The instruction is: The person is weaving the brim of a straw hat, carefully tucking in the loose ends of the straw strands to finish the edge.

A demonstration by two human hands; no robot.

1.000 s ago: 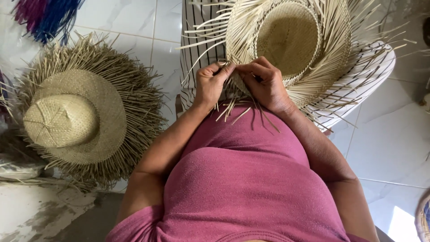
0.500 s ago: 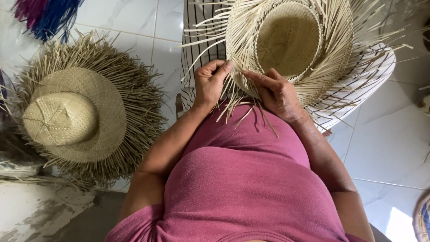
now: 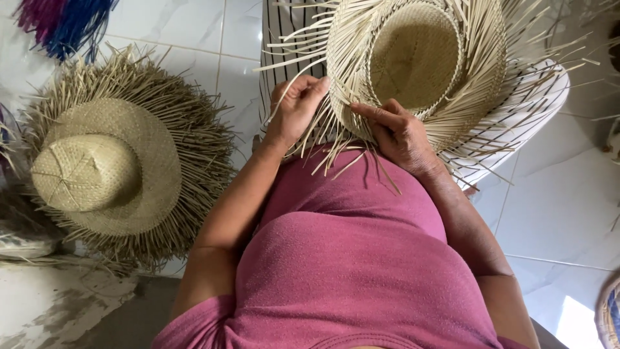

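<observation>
A pale, half-woven straw hat (image 3: 413,58) lies crown-down on my lap, over striped black-and-white trousers (image 3: 284,58). Loose straw strips stick out all round its brim. My left hand (image 3: 296,106) pinches a few of those strips at the brim's near left edge. My right hand (image 3: 395,132) rests on the near brim, its index finger stretched leftward and pressing on the weave. The two hands sit a short way apart.
A second straw hat (image 3: 106,165) with a ragged fringe lies crown-up on the white tiled floor (image 3: 555,213) at left. Blue and magenta fibre bundles (image 3: 64,22) lie at top left. A woven basket's edge (image 3: 607,317) shows at bottom right.
My hands, close together at the near brim a second ago, have drawn apart. The left hand now holds strips out to the left; the right hand has slid right along the brim.
</observation>
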